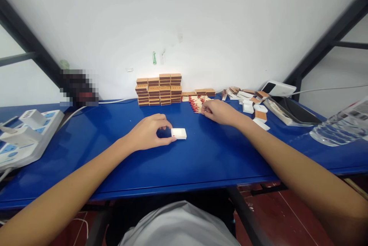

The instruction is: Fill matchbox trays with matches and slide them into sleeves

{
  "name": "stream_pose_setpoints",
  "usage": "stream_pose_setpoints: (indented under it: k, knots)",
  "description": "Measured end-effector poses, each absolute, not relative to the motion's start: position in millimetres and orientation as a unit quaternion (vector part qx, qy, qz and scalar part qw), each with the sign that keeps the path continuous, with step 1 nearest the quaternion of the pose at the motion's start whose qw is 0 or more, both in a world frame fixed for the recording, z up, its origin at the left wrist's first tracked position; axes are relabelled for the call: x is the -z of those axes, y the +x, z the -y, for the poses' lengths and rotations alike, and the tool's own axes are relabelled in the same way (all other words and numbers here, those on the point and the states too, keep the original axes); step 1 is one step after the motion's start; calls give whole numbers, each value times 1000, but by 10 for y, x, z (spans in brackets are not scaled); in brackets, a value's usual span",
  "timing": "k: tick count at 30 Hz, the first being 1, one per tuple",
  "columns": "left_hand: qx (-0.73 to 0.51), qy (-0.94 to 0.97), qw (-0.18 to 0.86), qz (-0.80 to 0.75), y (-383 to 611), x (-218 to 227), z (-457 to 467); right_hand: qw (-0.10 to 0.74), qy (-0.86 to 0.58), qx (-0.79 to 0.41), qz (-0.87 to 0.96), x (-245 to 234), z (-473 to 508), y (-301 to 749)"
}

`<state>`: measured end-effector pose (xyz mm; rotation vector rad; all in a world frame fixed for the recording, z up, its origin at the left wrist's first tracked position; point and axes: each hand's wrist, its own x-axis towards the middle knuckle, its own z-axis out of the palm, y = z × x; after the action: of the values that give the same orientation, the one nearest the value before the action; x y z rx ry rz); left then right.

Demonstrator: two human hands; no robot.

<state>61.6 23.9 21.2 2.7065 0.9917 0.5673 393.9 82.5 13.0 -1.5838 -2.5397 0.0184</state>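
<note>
A small white matchbox tray (179,134) lies on the blue table with a red match tip showing at its left end. The thumb and fingers of my left hand (151,132) grip that end. Farther back is a pile of loose red-tipped matches (197,104). At the pile's right edge, my right hand (217,111) is closed in a pinch on matches, and its fingers hide how many. Stacked brown matchboxes (159,94) stand against the wall to the left of the pile.
Several loose matchbox sleeves and trays (245,96) lie scattered at the back right. Beside them are a white power bank (278,88), a phone (299,109) on a box, and a clear plastic bottle (342,123). A power strip (47,134) with chargers sits at the left.
</note>
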Motion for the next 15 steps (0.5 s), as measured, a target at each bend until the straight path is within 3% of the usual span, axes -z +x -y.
stream_pose_setpoints:
  k: [15]
  knots:
    - [-187,916,104,-339,625,-215,-242,98,-501,-18,860,-104,-838,3880]
